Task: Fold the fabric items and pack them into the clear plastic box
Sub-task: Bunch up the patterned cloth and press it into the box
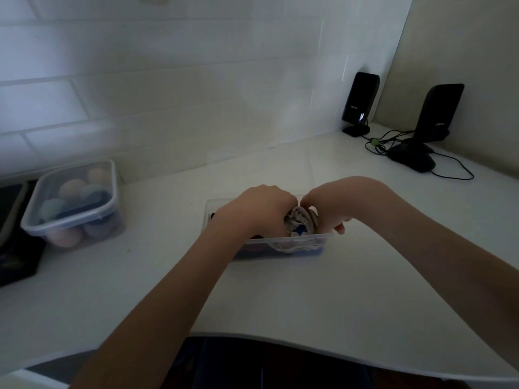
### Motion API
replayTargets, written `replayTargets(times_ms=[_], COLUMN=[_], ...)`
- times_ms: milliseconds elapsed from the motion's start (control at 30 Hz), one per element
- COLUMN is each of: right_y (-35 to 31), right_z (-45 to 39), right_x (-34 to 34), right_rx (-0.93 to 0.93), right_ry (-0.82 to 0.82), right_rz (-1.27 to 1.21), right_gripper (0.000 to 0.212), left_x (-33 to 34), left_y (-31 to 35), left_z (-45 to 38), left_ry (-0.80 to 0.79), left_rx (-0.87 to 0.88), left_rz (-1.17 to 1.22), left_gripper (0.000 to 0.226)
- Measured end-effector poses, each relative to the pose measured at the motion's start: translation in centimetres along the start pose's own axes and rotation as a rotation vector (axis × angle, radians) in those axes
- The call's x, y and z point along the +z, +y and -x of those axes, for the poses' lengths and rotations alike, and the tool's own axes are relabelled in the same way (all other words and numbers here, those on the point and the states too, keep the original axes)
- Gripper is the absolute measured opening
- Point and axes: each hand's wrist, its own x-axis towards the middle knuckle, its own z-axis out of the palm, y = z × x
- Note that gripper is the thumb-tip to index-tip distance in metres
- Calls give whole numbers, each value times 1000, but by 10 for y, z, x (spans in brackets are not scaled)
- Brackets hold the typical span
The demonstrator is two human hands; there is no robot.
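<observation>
A clear plastic box (pixel 314 242) stands on the white table in the middle of the view. Inside it sits a pale folded fabric item (pixel 300 223) with a blue star print. My left hand (pixel 261 209) reaches down into the box from the left, fingers curled on that fabric. My right hand (pixel 325 206) comes in from the right and grips the same fabric, fingers bent down into the box. Darker fabric shows through the box's front wall. Much of the box's inside is hidden by my hands.
A lidded clear container (pixel 73 203) with coloured balls stands at the left, with a dark object (pixel 14 248) beside it at the table's edge. Two black speakers (pixel 359 102) (pixel 432 122) with cables stand at the back right. A tiled wall rises behind the table.
</observation>
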Motion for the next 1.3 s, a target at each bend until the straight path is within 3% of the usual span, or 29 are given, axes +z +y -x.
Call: replayTargets(times_ms=[167,400,533,633,800,933,1033,1167,1300], right_y=[14,-4,1,14,33,28,13,-2,-11], right_z=[10,-6,-3,-3,1,13,7,-7,-11], right_x=[-8,-2,-3,1,4,-5,-6,0,-1], right_rx=[-16,48,27,7,-87,-147,-125,-78,-41], right_ry=[117,2,-15,3,142,379,444,322,256], right_rz=[-60,53,10,-157,-356,-408,-323,-188,13], right_gripper=[48,39,50,53,51,47,52,64,57], left_x=[0,5,7,7,-1,-6,-4,4,9], left_y=[1,-3,-8,-18,-32,-35,-28,-25,-28], left_z=[-1,-2,5,16,37,45,43,37,33], left_ry=[6,24,71,62,58,128,134,47,34], left_rx=[3,-1,1,10,-34,-84,-141,-195,-207], left_rz=[-31,-10,104,320,488,394,270,197,186], left_gripper=[44,42,38,44,60,53,52,53,48])
